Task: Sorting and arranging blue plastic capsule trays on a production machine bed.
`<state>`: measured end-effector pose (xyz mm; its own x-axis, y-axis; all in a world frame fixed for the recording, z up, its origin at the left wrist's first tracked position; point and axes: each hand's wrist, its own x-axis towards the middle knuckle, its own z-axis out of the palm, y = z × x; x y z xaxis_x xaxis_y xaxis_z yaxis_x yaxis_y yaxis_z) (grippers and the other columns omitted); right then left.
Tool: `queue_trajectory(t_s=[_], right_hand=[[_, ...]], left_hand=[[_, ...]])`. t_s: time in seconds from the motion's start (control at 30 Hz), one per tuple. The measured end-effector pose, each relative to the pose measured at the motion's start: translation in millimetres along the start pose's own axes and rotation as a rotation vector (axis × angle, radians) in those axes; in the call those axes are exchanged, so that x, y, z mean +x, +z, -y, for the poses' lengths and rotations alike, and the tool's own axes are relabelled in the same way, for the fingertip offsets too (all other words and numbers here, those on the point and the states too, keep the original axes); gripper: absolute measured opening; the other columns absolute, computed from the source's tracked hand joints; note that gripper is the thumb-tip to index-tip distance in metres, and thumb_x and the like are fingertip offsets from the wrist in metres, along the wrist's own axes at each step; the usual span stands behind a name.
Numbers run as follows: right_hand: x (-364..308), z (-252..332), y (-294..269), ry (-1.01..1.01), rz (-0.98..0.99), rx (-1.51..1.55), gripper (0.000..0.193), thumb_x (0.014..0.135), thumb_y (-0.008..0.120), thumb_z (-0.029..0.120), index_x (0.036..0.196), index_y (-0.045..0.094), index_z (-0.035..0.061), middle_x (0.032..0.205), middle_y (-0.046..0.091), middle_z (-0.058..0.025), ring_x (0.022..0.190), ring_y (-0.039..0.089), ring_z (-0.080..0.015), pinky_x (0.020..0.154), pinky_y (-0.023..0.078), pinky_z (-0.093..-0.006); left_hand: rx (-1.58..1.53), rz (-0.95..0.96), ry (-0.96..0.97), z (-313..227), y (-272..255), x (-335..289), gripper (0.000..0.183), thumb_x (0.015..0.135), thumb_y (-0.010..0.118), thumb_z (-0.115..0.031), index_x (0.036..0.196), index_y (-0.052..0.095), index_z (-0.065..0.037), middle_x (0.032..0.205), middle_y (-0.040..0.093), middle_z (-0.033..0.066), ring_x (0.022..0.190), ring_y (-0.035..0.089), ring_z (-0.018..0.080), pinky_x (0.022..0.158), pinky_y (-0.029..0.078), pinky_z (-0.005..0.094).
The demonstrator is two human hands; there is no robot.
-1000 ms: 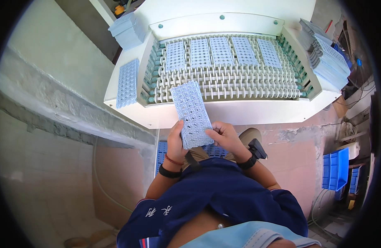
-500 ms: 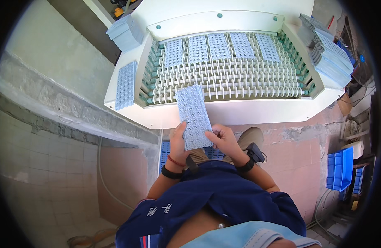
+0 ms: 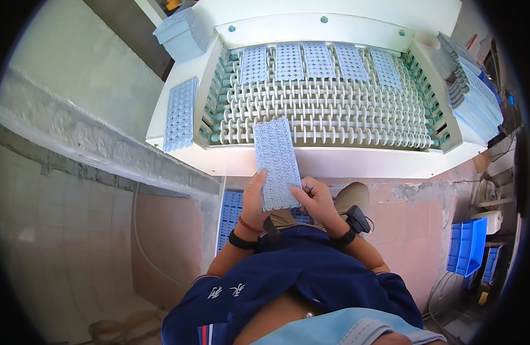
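Observation:
A light-blue circuit board panel [image 3: 277,164] with scalloped edges and rows of round shapes is held between my hands, tilted with its far end over the front edge of a roller conveyor [image 3: 319,121]. My left hand [image 3: 255,198] grips its left edge, thumb on top. At the lower right edge, my right hand [image 3: 317,200] pinches it between thumb and curled fingers. Whether the hold contains one panel or several stacked, I cannot tell. Several similar panels [image 3: 289,62] lie in a row on the far rollers, partly beneath the white housing.
A single panel [image 3: 181,114] lies on the machine's left ledge, with a panel stack [image 3: 181,37] behind it. Another tall stack [image 3: 475,95] leans on the right ledge. Blue plastic bins [image 3: 467,246] stand at right. A rough wall ledge [image 3: 104,152] runs along the left.
The panels on the rollers have moved slightly away from me, toward the housing. My hands keep hold of the panel, its tilt slightly changed. The whole view has shifted a little.

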<state>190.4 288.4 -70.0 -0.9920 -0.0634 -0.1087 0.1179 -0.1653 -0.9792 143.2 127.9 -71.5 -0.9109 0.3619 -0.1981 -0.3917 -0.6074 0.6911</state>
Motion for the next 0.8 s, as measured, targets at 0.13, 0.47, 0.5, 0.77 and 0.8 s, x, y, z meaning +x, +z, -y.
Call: queue_trajectory(t_s=[0.13, 0.47, 0.5, 0.77, 0.8], right_hand=[[6.6, -7.4, 0.0, 0.021, 0.031, -0.029, 0.017, 0.086, 0.063, 0.015, 0.092, 0.058, 0.0003, 0.066, 0.056, 0.0018, 0.053, 0.047, -0.0009, 0.046, 0.037, -0.017], [13.3, -10.6, -10.6, 0.033, -0.003, -0.01, 0.009, 0.086, 0.062, 0.011, 0.084, 0.06, 0.0018, 0.064, 0.056, 0.0023, 0.052, 0.048, -0.0016, 0.046, 0.038, -0.0165], [12.6, -10.8, -9.5, 0.038, -0.008, -0.007, 0.009, 0.086, 0.062, 0.011, 0.083, 0.06, 0.0019, 0.063, 0.056, 0.0025, 0.052, 0.048, -0.0016, 0.046, 0.038, -0.0164], [8.5, -12.2, -4.8, 0.065, -0.034, 0.001, 0.011, 0.085, 0.062, 0.011, 0.081, 0.06, 0.0015, 0.061, 0.055, 0.0031, 0.05, 0.048, -0.0017, 0.045, 0.037, -0.0161], [9.0, -13.7, -4.9, 0.053, -0.032, 0.009, 0.011, 0.085, 0.062, 0.011, 0.081, 0.06, 0.0015, 0.061, 0.055, 0.003, 0.05, 0.048, -0.0017, 0.045, 0.037, -0.0161]], left_hand=[[0.038, -0.019, 0.044, -5.3, -3.1, -2.2, 0.037, 0.094, 0.04, -0.021, 0.12, 0.045, 0.006, 0.108, 0.059, 0.0174, 0.094, 0.062, 0.0259, 0.082, 0.051, 0.0378], [-0.015, 0.047, 0.092, -2.0, -29.1, 6.7, 0.03, 0.094, 0.043, -0.013, 0.118, 0.049, 0.004, 0.11, 0.06, 0.0159, 0.094, 0.062, 0.0238, 0.081, 0.052, 0.036], [-0.024, 0.042, 0.088, -2.2, -27.6, 6.4, 0.029, 0.095, 0.042, -0.012, 0.118, 0.049, 0.004, 0.109, 0.06, 0.0154, 0.093, 0.062, 0.0223, 0.079, 0.052, 0.0342], [-0.027, 0.014, 0.066, -0.9, -27.7, 3.6, 0.03, 0.095, 0.041, -0.013, 0.119, 0.047, 0.005, 0.109, 0.06, 0.0169, 0.093, 0.063, 0.0247, 0.08, 0.052, 0.0358], [-0.027, 0.015, 0.066, -0.8, -27.0, 4.0, 0.03, 0.095, 0.04, -0.013, 0.119, 0.047, 0.005, 0.109, 0.06, 0.0171, 0.093, 0.063, 0.0251, 0.08, 0.052, 0.036]])
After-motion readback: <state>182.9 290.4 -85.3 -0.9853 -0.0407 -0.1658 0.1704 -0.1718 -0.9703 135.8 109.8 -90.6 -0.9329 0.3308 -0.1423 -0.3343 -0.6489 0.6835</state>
